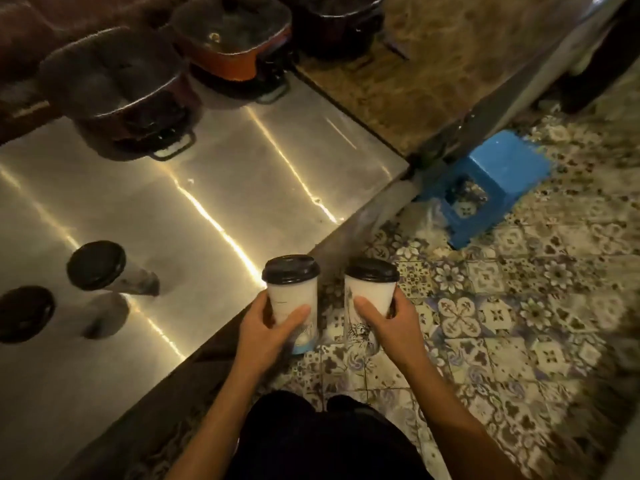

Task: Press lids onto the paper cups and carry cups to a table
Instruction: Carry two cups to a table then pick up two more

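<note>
My left hand (pixel 266 332) grips a white paper cup (pixel 293 299) with a black lid, held upright just past the steel counter's front edge. My right hand (pixel 384 327) grips a second white cup (pixel 369 292) with a black lid, upright over the patterned floor. The two held cups are side by side, a small gap between them. Two more lidded cups (pixel 98 266) (pixel 24 313) stand on the steel counter (pixel 207 174) at the left.
Dark cooking pots (pixel 121 95) and an orange pot (pixel 235 39) sit along the counter's back. A brown stone counter (pixel 408 91) adjoins on the right. A blue plastic stool (pixel 491 181) stands on the tiled floor (pixel 519 306) beside the counter corner.
</note>
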Tool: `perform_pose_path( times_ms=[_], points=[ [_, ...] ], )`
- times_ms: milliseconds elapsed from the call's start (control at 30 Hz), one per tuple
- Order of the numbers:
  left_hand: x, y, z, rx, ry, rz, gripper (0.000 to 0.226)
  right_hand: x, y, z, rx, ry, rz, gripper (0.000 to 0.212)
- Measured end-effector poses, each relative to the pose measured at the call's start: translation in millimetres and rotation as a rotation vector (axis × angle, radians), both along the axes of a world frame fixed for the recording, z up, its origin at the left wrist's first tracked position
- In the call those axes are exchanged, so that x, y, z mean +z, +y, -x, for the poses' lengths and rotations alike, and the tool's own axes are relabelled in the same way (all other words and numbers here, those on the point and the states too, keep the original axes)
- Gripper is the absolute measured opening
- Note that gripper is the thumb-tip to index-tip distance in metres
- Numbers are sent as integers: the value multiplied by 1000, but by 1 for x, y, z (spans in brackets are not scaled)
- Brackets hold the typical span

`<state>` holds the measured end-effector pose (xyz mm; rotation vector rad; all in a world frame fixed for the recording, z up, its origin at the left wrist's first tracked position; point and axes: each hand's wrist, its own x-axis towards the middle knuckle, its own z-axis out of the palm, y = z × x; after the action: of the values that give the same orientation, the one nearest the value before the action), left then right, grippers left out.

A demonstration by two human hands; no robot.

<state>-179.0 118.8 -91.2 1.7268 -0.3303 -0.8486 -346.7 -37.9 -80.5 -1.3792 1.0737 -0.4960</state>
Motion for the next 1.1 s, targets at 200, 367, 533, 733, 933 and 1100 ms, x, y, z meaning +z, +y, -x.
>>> perform_pose_path(
  times_ms=[200,367,533,733,933,1100],
  points=[
    [9,-89,132,-284,35,14,74,9,-30,169,-294,-21,0,63],
    [11,-149,247,-516,63,26,63,18,-33,300,-536,-1,49,58],
    [14,-196,359,-846,63,43,66,23,-12,414,-833,-2,59,64],
    [23,-238,482,-1211,83,49,66,23,21,511,-1191,-31,56,54],
    [33,-288,595,-1545,113,76,64,22,24,584,-1506,-36,81,57],
    [43,-335,691,-1725,137,106,74,27,2,646,-1692,-49,110,68]
  ],
)
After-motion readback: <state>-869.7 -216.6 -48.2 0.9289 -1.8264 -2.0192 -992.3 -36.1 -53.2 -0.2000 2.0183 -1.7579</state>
